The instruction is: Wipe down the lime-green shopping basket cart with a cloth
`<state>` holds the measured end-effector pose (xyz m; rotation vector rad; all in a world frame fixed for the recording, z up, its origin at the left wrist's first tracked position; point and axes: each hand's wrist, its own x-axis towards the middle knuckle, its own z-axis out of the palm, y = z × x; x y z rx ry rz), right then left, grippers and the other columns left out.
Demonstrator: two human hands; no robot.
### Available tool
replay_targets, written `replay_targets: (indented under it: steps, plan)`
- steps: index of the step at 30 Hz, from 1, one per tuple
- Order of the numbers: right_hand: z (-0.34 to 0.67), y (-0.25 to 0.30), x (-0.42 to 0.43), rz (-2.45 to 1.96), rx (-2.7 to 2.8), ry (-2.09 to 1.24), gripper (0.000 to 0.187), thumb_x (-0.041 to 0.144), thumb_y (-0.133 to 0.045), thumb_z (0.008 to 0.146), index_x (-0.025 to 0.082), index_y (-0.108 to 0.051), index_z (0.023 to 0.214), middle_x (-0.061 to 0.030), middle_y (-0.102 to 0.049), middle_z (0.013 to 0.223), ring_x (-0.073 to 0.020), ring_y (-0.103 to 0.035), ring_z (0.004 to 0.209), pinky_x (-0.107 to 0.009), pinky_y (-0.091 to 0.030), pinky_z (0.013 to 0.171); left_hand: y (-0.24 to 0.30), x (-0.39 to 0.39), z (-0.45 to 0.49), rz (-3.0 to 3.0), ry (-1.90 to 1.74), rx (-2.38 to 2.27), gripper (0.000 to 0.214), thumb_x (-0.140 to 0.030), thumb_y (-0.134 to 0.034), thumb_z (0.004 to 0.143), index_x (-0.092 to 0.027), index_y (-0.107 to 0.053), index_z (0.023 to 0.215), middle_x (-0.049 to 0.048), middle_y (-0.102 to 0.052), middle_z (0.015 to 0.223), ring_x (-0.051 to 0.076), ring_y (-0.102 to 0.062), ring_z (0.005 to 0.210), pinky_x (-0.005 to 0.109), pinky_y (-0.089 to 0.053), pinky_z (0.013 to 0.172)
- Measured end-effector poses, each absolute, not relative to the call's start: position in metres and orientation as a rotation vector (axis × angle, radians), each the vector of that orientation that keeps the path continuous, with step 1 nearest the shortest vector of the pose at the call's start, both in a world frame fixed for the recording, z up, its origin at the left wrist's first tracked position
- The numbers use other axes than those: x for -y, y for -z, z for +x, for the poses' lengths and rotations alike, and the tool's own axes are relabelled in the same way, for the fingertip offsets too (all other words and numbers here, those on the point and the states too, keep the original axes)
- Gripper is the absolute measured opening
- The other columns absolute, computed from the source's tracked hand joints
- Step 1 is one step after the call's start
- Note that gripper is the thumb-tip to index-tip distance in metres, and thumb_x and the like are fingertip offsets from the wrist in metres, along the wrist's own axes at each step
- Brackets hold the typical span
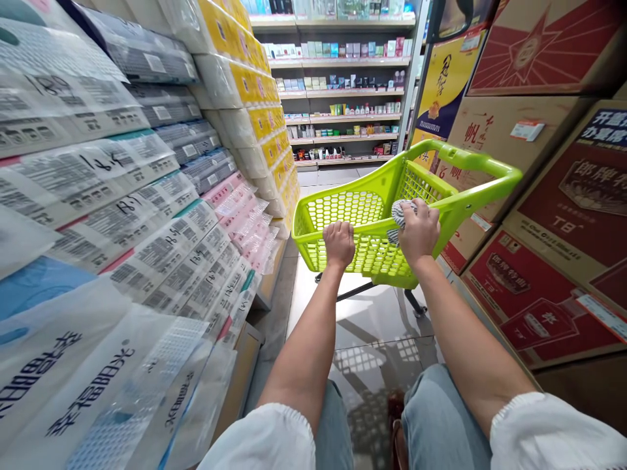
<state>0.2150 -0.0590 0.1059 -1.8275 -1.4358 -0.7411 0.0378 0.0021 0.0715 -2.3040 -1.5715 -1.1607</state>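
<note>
While your left hand (339,243) curls closed on the near rim of the light, stiff plastic cart (343,212), your right hand (418,232) presses what looks like a soft cloth (400,212) against its side rail, fingers closed.

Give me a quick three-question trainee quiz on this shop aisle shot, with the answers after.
1. True or false: the left hand grips the rim of the green basket.
2. What does the right hand press on the basket? A sponge, B striped cloth, C bottle.
3. Which side of the aisle holds the cardboard boxes?

Key: 1 true. 2 B. 3 the person's right; wrapped tissue packs are stacked on the left.
</note>
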Motion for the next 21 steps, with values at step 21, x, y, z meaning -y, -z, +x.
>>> replay_targets:
  steps: [21]
  plan:
    - [0.191,-0.098,0.074,-1.777,1.448,0.81,0.038,0.021,-0.043,0.088,0.024,-0.061,0.121,-0.0124,-0.053,0.129,-0.028,-0.044,0.101,-0.038,-0.039,0.077,-0.073,0.027,0.02,-2.239,1.177,1.614,0.033,-0.034,-0.028,0.098,-0.023,-0.056,0.085,0.0078,-0.061,0.093,0.023,-0.05,0.097,0.038,-0.03,0.094]
